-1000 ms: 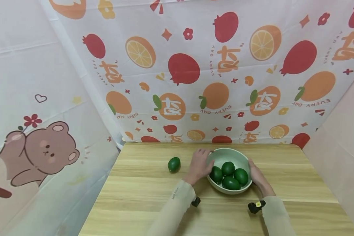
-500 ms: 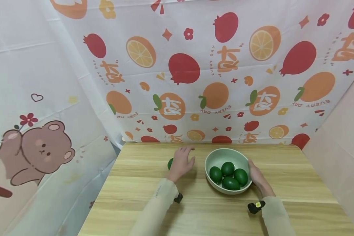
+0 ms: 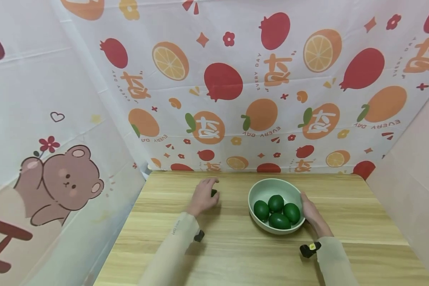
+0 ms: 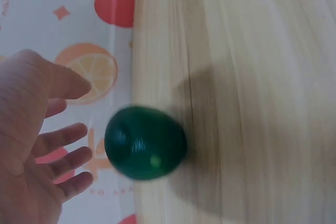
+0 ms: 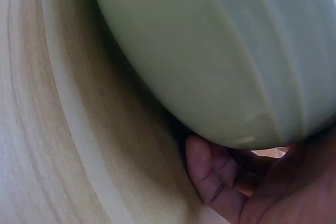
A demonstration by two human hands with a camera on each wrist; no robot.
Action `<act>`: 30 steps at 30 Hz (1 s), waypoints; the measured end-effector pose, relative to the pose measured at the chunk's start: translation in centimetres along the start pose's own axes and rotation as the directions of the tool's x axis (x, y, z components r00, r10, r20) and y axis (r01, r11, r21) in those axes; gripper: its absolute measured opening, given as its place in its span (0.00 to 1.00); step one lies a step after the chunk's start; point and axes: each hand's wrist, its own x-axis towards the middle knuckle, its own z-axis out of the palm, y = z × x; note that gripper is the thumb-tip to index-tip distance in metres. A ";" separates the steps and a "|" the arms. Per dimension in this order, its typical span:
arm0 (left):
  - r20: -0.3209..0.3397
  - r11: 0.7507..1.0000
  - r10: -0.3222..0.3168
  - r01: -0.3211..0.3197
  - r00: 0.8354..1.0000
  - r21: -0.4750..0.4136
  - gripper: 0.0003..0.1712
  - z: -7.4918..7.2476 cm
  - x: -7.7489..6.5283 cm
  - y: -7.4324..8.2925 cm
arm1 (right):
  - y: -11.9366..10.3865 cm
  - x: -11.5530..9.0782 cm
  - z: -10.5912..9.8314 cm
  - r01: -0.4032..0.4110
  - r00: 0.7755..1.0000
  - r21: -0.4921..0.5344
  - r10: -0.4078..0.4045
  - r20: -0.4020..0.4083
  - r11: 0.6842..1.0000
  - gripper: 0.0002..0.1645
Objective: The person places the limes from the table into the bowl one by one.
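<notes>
A dark green, glossy lime [image 3: 213, 193] lies on the left part of the table, mostly hidden behind my left hand [image 3: 201, 198] in the head view. In the left wrist view, the fingers stand spread and gently bent beside the lime [image 4: 144, 142], a gap between them and the fruit. To the right is a pale green bowl [image 3: 261, 190] with several limes [image 3: 275, 203] in it. My right hand [image 3: 312, 214] holds the bowl at its right side. The right wrist view has its fingers curled against the lower outside of the bowl [image 5: 220, 66].
The wooden table [image 3: 236, 254] runs back to a fruit-printed cloth [image 3: 232, 119]. Another printed cloth [image 3: 21, 99] with a bear hangs along the left side, and a pale one [image 3: 414, 174] on the right. Small black cameras sit at both wrists.
My left hand has let go of the bowl's left rim and moved left across the table to the lone lime. The right hand and the bowl have stayed in place.
</notes>
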 end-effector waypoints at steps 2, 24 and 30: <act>0.036 1.000 -0.010 0.009 0.999 0.016 0.27 -0.3 -0.1 -0.6 | 0.0 0.1 -0.1 -0.001 1.000 0.001 0.001 0.000 1.000 0.58; 0.343 1.000 0.004 0.002 0.939 -0.017 0.47 -1.4 -0.7 -3.0 | -0.2 0.0 0.1 0.008 1.000 -0.018 -0.008 -0.003 1.000 0.57; 0.350 1.000 -0.018 0.024 0.937 -0.014 0.45 -1.4 -0.7 -3.0 | -0.1 0.1 0.0 0.013 1.000 -0.008 -0.013 0.002 1.000 0.57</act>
